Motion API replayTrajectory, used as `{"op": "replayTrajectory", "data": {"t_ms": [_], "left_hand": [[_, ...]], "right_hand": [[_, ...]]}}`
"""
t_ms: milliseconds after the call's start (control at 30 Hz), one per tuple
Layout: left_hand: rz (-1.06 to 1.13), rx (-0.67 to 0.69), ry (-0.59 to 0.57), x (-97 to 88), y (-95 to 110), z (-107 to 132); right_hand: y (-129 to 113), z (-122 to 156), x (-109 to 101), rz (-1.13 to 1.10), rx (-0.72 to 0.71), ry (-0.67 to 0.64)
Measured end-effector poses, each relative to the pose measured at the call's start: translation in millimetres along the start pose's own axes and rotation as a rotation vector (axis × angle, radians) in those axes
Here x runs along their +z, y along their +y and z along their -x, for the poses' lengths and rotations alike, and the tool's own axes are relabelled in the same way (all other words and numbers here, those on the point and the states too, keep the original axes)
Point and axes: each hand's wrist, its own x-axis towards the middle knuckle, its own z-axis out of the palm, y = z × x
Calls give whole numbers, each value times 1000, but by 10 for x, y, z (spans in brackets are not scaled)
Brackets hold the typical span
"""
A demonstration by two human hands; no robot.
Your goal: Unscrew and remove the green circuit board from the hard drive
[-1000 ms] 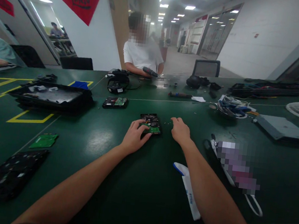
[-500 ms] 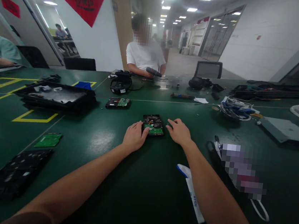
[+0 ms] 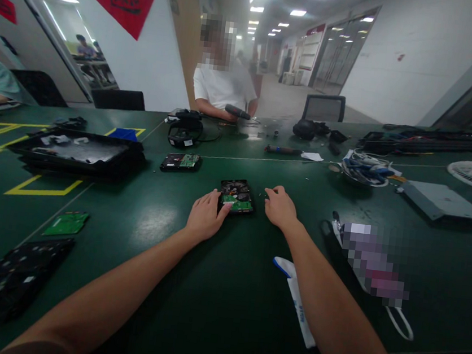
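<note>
Drive (image 3: 235,187) sits flat on the table (image 3: 213,299) at our 12 o'clock, green PCB (image 3: 240,204) still on it; we'd judge work partway. Done: spare PCB (image 3: 66,224) lies detached at our 10. Left: this PCB's still on, plus loose bits (image 3: 260,195) (poss. screws, too small to tell) lie at the drive's 3. 2nd drive (image 3: 181,162), our 11, also has its board on. L hand (image 3: 204,217), not gripping, rests at the drive's 9, thumb on PCB's corner, fingers along the edge. R hand (image 3: 281,208), at the drive's 3, has fingers curled by the bits; we can't tell if any's pinched. Vs 1 sec ago: L fingers have slid off the PCB's top to the edge; R fingers are nearer the drive.
</note>
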Motion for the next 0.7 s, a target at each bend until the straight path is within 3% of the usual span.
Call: {"op": "replayTrajectory", "data": {"t_ms": [300, 700], "left_hand": [[39, 49, -8, -24, 10, 15], [41, 19, -20, -10, -6, 14]], "right_hand": [[106, -59, 58, -22, -86, 7], [126, -70, 124, -8, -82, 43]]}}
